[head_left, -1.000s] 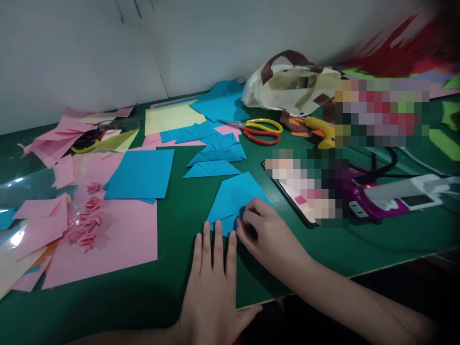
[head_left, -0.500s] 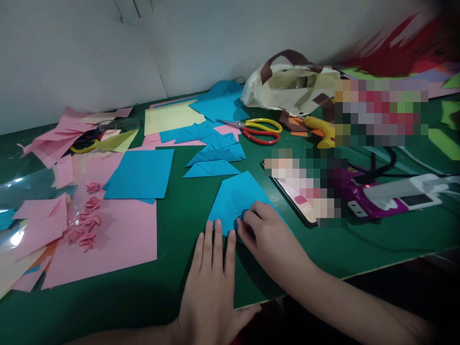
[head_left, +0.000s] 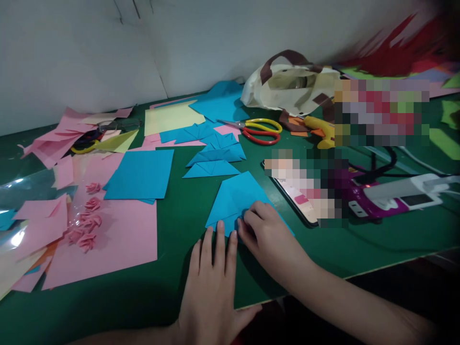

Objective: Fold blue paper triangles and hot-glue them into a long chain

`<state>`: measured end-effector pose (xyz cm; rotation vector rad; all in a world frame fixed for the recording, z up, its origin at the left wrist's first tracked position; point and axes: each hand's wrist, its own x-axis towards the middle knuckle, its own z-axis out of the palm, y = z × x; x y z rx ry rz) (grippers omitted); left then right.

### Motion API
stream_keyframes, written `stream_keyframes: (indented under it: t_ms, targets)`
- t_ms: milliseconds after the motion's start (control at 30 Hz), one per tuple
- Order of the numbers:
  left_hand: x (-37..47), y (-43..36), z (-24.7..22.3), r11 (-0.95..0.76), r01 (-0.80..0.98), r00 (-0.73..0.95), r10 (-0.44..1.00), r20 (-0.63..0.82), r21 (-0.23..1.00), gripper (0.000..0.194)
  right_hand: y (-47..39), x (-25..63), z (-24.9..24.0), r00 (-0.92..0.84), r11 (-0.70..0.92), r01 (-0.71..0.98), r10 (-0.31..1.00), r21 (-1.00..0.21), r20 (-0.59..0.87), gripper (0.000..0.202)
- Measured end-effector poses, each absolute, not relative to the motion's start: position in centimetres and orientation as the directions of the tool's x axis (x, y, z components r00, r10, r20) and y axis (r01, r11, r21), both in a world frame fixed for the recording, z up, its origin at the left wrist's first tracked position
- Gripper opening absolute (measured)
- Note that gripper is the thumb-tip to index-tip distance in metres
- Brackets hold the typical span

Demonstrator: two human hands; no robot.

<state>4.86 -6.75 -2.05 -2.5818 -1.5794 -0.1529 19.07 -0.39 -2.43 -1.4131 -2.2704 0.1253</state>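
A folded sheet of blue paper [head_left: 235, 195] lies on the green tabletop in front of me, a crease running across its lower part. My left hand [head_left: 210, 292] is spread flat, fingertips touching the paper's near edge. On the paper's near right part, my right hand [head_left: 269, 237] has its fingers curled and pinched at the fold; its palm side hides that edge. Just beyond the sheet sit several small folded blue paper pieces [head_left: 212, 168]. A stack of blue squares [head_left: 142, 175] rests to the left on pink paper [head_left: 125, 235].
Several pink paper roses [head_left: 89, 220] lie on the left. Scissors [head_left: 260, 132] with red and yellow handles, a cloth bag [head_left: 251, 91] and a yellow glue gun [head_left: 321, 132] are behind. To the right are a phone [head_left: 304, 203] and a purple power strip [head_left: 391, 207] with cables.
The left hand's fingers have shifted slightly, the middle ones a little to the right along the paper's near edge. The right hand stays nearly where it was.
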Motion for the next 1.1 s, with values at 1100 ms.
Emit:
stream_keyframes:
  t_ms: [1100]
  targets:
    - [4.3, -7.38, -1.67, -0.444, 0.892, 0.452, 0.877, 0.161, -0.083, 0.08, -0.41, 19.12, -2.88, -0.354, 0.483, 0.796, 0.86, -0.365, 0.368, 0.031]
